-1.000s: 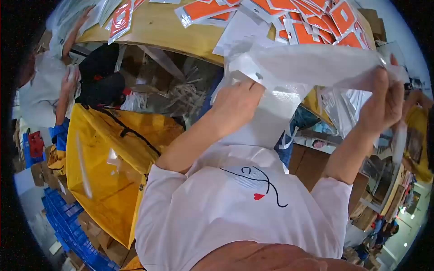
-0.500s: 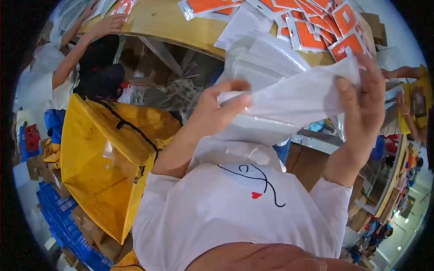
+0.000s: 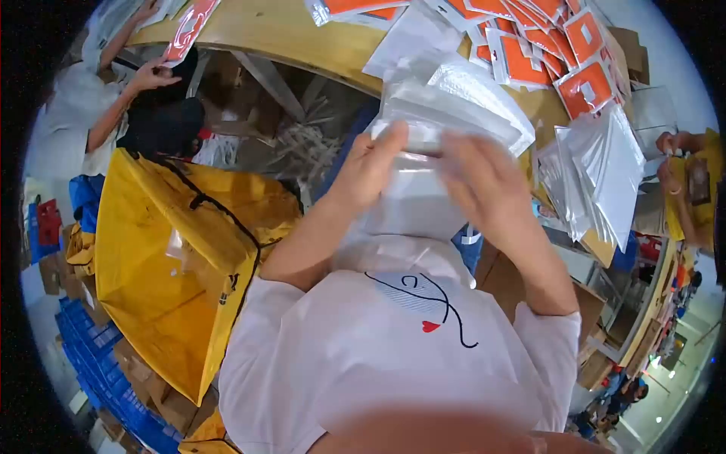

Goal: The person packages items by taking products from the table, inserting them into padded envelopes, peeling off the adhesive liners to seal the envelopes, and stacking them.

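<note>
A pile of white plastic bags (image 3: 423,204) lies on my lap and leans toward the table edge. My left hand (image 3: 367,170) is closed, thumb and fingers pinching the edge of a white bag (image 3: 423,136) at the top of the pile. Just to its right, my right hand (image 3: 488,185) is over the same pile, its fingers bent toward the bag and smeared by motion. Whether it grips the bag does not show. Off to the right, a fanned stack of white bags (image 3: 597,178) rests at the table's corner.
Orange packaged items in clear sleeves (image 3: 522,57) are heaped on the wooden table (image 3: 265,29). At my left stands a yellow open sack (image 3: 151,272), with blue crates (image 3: 106,378) beyond. A co-worker's hand (image 3: 155,76) holds a red-and-clear package (image 3: 189,34). Another person in yellow (image 3: 699,174) is at right.
My right hand has come down and left, close to my left hand. The bag stretched between them no longer spans right, uncovering the fanned stack. The co-worker has lifted the red package.
</note>
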### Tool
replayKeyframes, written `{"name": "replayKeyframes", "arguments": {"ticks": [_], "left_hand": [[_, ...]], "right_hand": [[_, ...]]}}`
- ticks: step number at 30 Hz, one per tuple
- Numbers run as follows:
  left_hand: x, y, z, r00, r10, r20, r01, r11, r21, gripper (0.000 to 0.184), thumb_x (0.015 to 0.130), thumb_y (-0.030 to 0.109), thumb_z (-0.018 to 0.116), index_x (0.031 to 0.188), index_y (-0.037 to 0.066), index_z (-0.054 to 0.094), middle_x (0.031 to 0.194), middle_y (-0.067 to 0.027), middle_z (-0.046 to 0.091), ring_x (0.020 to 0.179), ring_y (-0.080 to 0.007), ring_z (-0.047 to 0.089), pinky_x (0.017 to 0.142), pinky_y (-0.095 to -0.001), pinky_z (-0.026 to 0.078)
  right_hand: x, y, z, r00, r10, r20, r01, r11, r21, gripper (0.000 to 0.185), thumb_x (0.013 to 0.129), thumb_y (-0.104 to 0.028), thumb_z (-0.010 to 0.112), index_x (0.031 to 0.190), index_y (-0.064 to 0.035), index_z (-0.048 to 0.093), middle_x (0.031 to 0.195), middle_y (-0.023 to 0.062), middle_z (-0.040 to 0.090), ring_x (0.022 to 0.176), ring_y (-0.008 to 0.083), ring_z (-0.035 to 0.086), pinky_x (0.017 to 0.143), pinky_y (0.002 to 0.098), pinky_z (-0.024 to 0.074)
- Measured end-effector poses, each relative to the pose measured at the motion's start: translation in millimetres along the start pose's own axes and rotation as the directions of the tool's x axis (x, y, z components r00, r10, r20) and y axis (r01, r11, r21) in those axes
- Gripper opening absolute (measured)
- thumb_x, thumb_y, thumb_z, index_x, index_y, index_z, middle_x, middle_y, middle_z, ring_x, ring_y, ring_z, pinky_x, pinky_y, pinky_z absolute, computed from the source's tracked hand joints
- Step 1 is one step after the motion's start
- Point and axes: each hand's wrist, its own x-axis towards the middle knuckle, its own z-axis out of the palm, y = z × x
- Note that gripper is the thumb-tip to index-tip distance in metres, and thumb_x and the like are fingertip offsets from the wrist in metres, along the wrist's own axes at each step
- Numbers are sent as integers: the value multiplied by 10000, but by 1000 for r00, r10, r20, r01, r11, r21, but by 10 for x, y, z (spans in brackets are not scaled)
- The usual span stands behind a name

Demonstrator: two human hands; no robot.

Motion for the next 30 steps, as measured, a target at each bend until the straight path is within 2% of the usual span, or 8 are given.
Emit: {"name": "replayKeyframes", "arguments": {"ticks": [6,11,15,17,23,25,27,30], "left_hand": [[-23,41,47,998,27,-63,-30,999,-46,361,940,313,506,1051,-7,629,974,-90,661,804,-123,598,686,-213,465],[-38,-114,-51,999,33,-25,-29,988,153,258,918,227,551,1015,-2,623,851,-21,627,717,-89,502,619,-237,421],[-67,114,-27,942,159,295,-285,845,452,186,854,124,608,988,-4,622,839,-50,638,668,-117,498,605,-264,430],[-96,124,-67,943,196,268,-314,793,522,181,840,105,612,984,-4,622,831,-55,635,657,-125,496,601,-267,429],[-82,-58,-50,803,444,398,-581,431,690,183,789,33,615,967,-4,623,771,-82,616,604,-178,489,568,-282,421],[-95,33,0,864,351,360,-484,382,788,172,801,47,614,964,-5,626,782,-85,624,616,-190,511,570,-285,427],[-90,58,11,871,345,350,-481,447,755,170,803,50,616,964,-4,627,785,-85,626,617,-193,515,574,-284,429],[-81,70,-4,923,327,202,-372,630,681,167,808,60,620,962,-3,629,796,-84,631,620,-202,527,586,-279,436]], "right_hand": [[-201,-30,307,967,-162,-199,152,986,-65,349,785,-107,658,1123,-49,595,973,95,608,836,267,573,713,313,463],[-234,-71,365,999,45,-17,-45,999,20,310,770,-106,663,1071,-41,624,977,94,599,842,255,571,738,324,460],[-147,177,220,931,193,310,-283,919,275,268,747,-102,685,1004,-38,652,958,88,600,843,239,565,733,318,461],[-92,93,269,981,191,-40,-171,940,297,237,739,-72,684,973,-37,664,923,85,602,824,227,558,719,298,455],[86,-99,353,954,46,-295,25,972,235,205,759,-23,657,964,-24,664,868,79,594,777,210,544,694,261,436],[63,-51,236,977,160,-137,-68,855,515,176,758,-24,662,934,-16,660,836,66,592,748,192,528,680,254,427],[-111,120,109,884,351,-309,-98,786,610,92,810,2,595,882,-21,648,819,53,584,716,145,502,667,239,411],[-628,304,-289,580,733,-355,-301,598,743,96,838,-5,560,898,-1,635,811,49,587,714,122,505,677,233,419]]}}
